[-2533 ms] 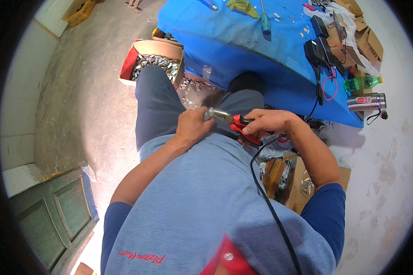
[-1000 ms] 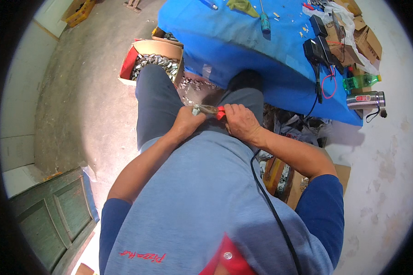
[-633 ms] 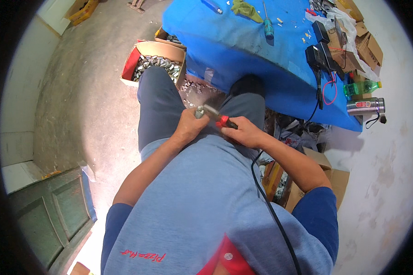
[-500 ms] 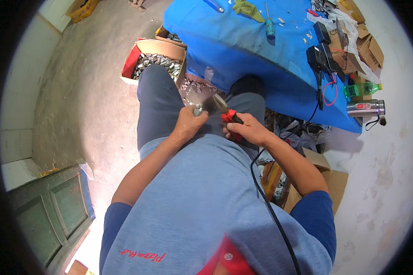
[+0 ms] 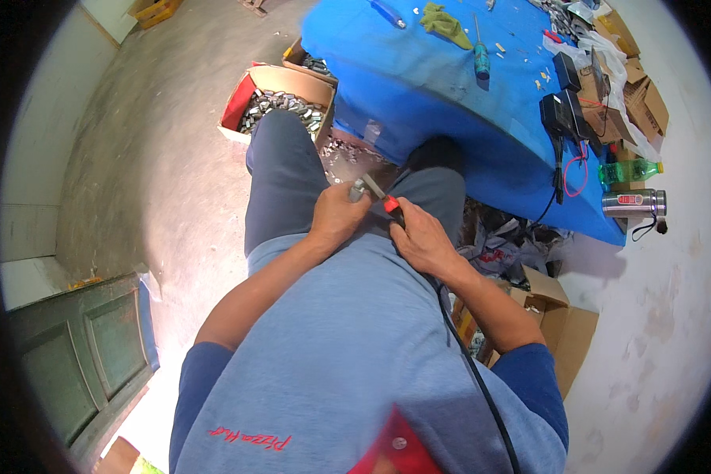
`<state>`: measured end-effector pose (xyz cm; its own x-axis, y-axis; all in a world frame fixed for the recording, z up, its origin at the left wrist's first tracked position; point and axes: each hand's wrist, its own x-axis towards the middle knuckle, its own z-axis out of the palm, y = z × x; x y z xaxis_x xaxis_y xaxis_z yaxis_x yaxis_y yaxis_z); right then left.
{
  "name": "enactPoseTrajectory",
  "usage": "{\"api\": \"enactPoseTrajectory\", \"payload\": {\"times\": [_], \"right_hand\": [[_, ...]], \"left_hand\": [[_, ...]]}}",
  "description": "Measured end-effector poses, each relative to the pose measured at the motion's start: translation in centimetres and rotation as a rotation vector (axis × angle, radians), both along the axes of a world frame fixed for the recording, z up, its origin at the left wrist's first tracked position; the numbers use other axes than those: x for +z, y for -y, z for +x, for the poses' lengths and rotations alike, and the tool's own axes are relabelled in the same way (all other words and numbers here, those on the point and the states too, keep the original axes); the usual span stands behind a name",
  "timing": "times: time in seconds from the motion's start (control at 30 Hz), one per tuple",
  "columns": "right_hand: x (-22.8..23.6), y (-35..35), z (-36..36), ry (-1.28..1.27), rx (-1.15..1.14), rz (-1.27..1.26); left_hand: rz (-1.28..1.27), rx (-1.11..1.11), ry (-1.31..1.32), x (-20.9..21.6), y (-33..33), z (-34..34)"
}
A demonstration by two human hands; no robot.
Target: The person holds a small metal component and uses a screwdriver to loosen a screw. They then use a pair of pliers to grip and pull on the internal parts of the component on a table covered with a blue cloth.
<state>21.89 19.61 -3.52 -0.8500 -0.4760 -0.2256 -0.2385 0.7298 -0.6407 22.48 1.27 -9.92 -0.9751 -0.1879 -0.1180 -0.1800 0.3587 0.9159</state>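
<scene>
Above my lap, my left hand is closed around a small silver metal cylinder, whose end sticks up past the thumb. My right hand grips a pair of pliers by the red and black handles. The pliers' metal jaws point up and left and meet the top of the cylinder; whether they bite on it is too small to tell. Beyond my left knee, a cardboard box holds many similar shiny metal pieces.
A blue-covered table carries a screwdriver, a green cloth and black power adapters. A green bottle and steel flask lie at its right edge. An open carton stands by my right elbow.
The pliers have moved left, from apart to right up against the metal cylinder. My right hand has turned over, its back now showing more. The whole view has shifted slightly.
</scene>
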Motion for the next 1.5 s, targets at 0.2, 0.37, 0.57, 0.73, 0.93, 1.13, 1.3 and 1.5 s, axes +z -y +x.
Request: {"api": "enactPoseTrajectory", "payload": {"times": [0.2, 0.37, 0.57, 0.73, 0.93, 1.13, 1.3, 1.5], "right_hand": [[0.8, 0.7, 0.5, 0.039, 0.011, 0.071], [0.7, 1.0, 0.6, -0.028, 0.006, 0.128], [0.3, 0.9, 0.5, -0.060, 0.043, 0.186], [0.2, 0.5, 0.3, 0.059, -0.009, -0.025], [-1.2, -0.8, -0.6, 0.176, 0.007, -0.095], [0.0, -1.5, -2.2, 0.454, 0.075, -0.155], [1.6, -2.1, -3.1, 0.436, 0.172, -0.028], [1.6, -1.9, -2.3, 0.330, 0.170, -0.014]], "left_hand": [[-0.096, 0.037, 0.020, -0.1, -0.1, 0.1], [-0.149, 0.045, -0.009, -0.1, -0.3, 0.1], [-0.177, 0.035, -0.010, 0.4, -0.3, 0.2], [0.119, -0.012, -0.019, -1.0, -0.3, 0.0], [0.339, -0.172, 0.130, 0.3, 0.4, -0.1], [0.397, -0.198, 0.072, 0.2, 0.1, 0.1], [0.225, -0.164, 0.081, -0.6, 0.3, 0.1], [0.097, -0.087, 0.065, -0.3, 0.3, 0.1]]}}
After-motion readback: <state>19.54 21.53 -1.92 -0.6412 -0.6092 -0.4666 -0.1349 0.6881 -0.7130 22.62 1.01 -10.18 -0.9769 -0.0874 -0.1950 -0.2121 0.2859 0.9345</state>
